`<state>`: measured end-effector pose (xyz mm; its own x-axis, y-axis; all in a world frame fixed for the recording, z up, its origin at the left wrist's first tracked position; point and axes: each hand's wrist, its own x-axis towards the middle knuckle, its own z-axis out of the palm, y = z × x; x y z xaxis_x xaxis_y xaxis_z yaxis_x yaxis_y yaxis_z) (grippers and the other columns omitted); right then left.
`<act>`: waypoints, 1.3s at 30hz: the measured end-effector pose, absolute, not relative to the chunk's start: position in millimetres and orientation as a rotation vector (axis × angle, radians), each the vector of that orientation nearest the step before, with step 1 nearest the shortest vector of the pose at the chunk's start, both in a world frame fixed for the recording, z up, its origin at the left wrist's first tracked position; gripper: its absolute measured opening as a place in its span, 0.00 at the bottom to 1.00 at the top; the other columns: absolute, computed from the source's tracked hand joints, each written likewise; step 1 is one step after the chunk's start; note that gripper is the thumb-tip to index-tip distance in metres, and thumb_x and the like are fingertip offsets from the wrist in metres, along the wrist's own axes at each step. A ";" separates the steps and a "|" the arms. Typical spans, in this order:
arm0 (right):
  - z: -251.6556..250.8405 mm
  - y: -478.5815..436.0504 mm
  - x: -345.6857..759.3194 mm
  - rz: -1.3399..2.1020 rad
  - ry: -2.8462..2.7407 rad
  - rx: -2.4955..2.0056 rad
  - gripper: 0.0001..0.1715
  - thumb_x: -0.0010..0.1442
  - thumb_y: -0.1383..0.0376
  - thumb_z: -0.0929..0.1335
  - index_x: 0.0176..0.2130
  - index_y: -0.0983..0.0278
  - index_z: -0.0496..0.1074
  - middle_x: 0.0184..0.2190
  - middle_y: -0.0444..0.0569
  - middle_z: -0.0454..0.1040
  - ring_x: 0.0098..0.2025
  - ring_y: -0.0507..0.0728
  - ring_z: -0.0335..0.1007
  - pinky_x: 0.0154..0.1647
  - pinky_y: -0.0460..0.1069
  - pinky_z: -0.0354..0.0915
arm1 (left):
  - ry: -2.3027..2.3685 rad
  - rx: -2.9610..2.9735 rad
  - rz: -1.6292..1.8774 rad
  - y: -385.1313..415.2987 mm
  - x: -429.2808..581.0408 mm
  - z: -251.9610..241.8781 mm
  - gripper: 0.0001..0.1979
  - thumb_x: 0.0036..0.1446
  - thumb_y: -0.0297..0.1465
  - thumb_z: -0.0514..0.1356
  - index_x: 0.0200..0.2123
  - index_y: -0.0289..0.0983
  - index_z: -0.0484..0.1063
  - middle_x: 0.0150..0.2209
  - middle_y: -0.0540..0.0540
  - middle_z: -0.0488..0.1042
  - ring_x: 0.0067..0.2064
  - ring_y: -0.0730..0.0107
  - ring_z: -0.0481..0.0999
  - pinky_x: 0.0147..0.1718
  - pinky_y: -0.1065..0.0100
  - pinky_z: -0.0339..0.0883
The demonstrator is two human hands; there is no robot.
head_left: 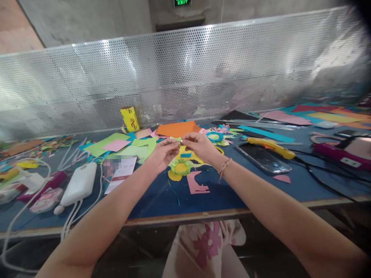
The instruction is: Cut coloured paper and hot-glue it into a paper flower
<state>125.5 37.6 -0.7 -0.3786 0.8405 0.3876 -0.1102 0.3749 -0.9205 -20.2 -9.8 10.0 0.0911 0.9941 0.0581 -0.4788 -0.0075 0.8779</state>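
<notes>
Over the middle of the blue table, my left hand (165, 152) and my right hand (199, 145) meet fingertip to fingertip. Both pinch a small pale green paper piece (176, 139), mostly covered by the fingers. Just below them lies a paper flower (181, 167) with a yellow centre and a frilled green edge. Yellow cut paper (193, 155) is spread beneath my hands. Close by is a pink paper scrap (197, 183) with cut-out edges. A blue paper flower (215, 136) rests beyond my right wrist.
A yellow glue gun (268, 146) lies across a dark phone (263, 159) at the right. On the left are a white power bank (79, 183) with cables and another phone (123, 173). An orange sheet (178, 128), a yellow box (130, 119) and a perforated metal screen (185, 73) stand behind.
</notes>
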 end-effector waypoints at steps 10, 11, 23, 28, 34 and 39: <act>8.6 30.5 128.5 1.010 -1.772 -0.725 0.08 0.51 0.61 0.68 0.30 0.64 0.71 0.27 0.47 0.72 0.28 0.50 0.67 0.27 0.46 0.66 | 0.896 1.121 1.429 -10.1 -20.2 10.1 0.08 0.40 0.28 0.66 0.25 0.32 0.71 0.23 0.50 0.71 0.26 0.78 0.70 0.31 0.73 0.66; 8.5 30.6 128.5 1.009 -1.768 -0.720 0.08 0.51 0.61 0.68 0.31 0.64 0.71 0.27 0.47 0.73 0.28 0.50 0.67 0.27 0.46 0.66 | 0.909 1.146 1.443 -10.4 -20.0 10.1 0.08 0.40 0.29 0.66 0.25 0.32 0.71 0.23 0.50 0.71 0.26 0.78 0.70 0.31 0.72 0.66; 1.6 32.2 124.2 0.917 -1.798 -0.710 0.11 0.49 0.63 0.68 0.36 0.63 0.71 0.31 0.48 0.74 0.32 0.52 0.69 0.30 0.48 0.67 | 0.918 1.157 1.483 -9.3 -19.8 8.2 0.09 0.39 0.30 0.66 0.25 0.33 0.71 0.24 0.48 0.73 0.27 0.76 0.72 0.33 0.69 0.68; 3.2 31.3 125.8 0.727 -1.942 -0.685 0.11 0.53 0.65 0.66 0.37 0.61 0.74 0.33 0.47 0.74 0.35 0.53 0.69 0.35 0.49 0.66 | 0.940 1.196 1.460 -12.1 -20.8 11.7 0.12 0.40 0.34 0.66 0.27 0.33 0.72 0.25 0.47 0.74 0.26 0.74 0.73 0.31 0.69 0.68; 5.9 24.1 124.9 0.622 -1.990 -0.711 0.15 0.52 0.68 0.66 0.41 0.59 0.73 0.33 0.47 0.71 0.35 0.52 0.67 0.34 0.48 0.66 | 0.983 1.184 1.491 -14.8 -19.2 15.6 0.10 0.41 0.32 0.65 0.26 0.32 0.71 0.24 0.47 0.74 0.26 0.74 0.73 0.30 0.69 0.68; 7.8 21.5 124.3 0.629 -1.913 -0.729 0.14 0.51 0.69 0.66 0.39 0.61 0.73 0.32 0.47 0.71 0.34 0.52 0.67 0.33 0.48 0.66 | 0.966 1.208 1.495 -13.3 -19.1 13.0 0.09 0.41 0.31 0.65 0.27 0.32 0.70 0.26 0.47 0.74 0.28 0.73 0.74 0.33 0.68 0.69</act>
